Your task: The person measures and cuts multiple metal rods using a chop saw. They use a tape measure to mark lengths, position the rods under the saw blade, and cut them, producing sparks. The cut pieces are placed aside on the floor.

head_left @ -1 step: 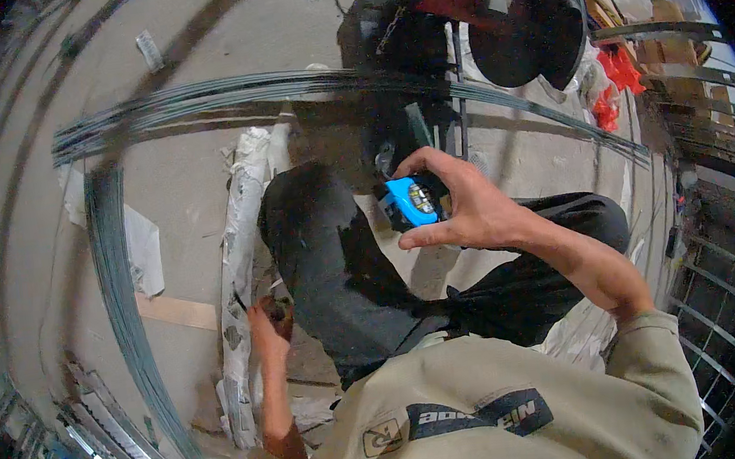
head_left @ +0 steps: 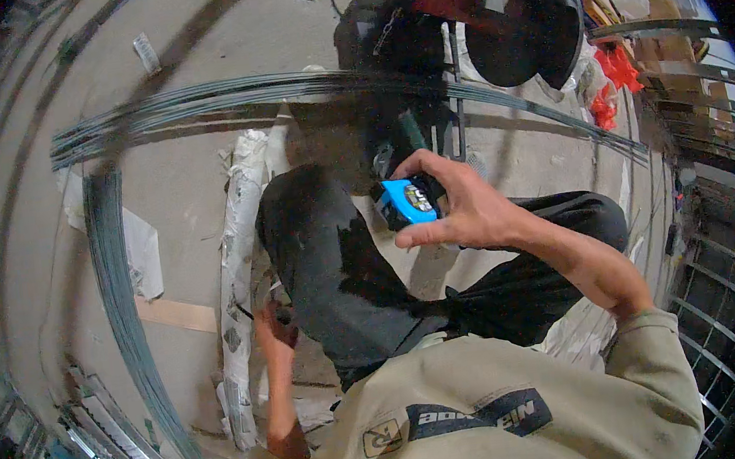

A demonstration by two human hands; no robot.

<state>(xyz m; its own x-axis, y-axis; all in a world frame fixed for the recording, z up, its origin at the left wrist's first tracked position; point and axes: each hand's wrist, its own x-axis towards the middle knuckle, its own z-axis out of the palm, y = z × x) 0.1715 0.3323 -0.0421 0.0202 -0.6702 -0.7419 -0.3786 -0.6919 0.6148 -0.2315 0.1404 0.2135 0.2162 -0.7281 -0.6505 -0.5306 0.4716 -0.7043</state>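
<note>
My right hand (head_left: pixel 459 206) grips a blue and black tape measure (head_left: pixel 409 203) above and between my bent legs in dark trousers (head_left: pixel 326 261). My left hand (head_left: pixel 275 329) is low beside my left knee, near a long white wrapped roll (head_left: pixel 236 261) lying on the floor; its fingers curl round something dark that I cannot make out. A black bundle (head_left: pixel 401 118), unclear in shape, lies beyond the tape measure.
Bundles of thin metal rods (head_left: pixel 193 100) lie across ahead and along the left (head_left: pixel 111 256). A wooden board (head_left: pixel 175 312) lies at left. Red-and-black round equipment (head_left: pixel 517 34) stands at top, red plastic (head_left: pixel 615 69) and cardboard (head_left: pixel 672 54) at right. Metal racking (head_left: pixel 713 283) lines the right edge.
My right hand and the tape measure have shifted very slightly left. My left hand sits a little lower and farther right beside my leg.
</note>
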